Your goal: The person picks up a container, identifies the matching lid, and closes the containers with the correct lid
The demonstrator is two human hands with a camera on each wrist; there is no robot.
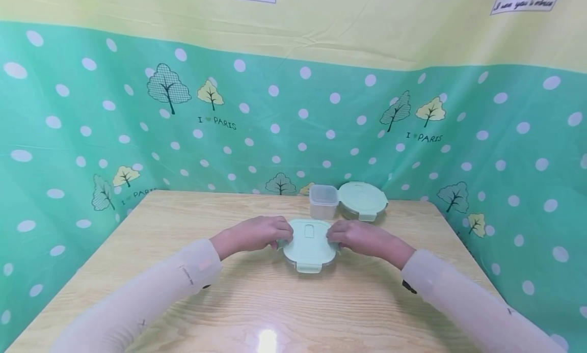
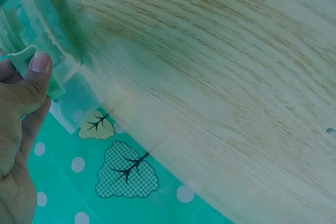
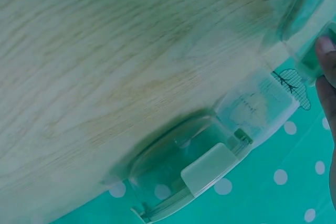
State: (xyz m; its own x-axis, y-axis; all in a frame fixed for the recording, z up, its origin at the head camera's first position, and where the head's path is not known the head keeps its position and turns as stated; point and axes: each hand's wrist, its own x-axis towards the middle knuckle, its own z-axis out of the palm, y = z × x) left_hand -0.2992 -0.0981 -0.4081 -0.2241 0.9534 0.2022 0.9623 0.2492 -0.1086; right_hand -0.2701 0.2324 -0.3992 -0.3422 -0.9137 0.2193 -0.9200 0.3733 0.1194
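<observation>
In the head view a clear food container with a pale green lid sits on the table between both hands. My left hand grips its left side, and my right hand grips the right. The left wrist view shows the left thumb on a green side clip, with fingers behind it. At the edge of the right wrist view, the right thumb lies on the opposite clip; most of that hand is cut off. The front clip hangs down over the rim.
Behind the held container stand a small clear square tub and a round, green-lidded container, close beside each other. The wooden table meets a green dotted cloth at its back and sides.
</observation>
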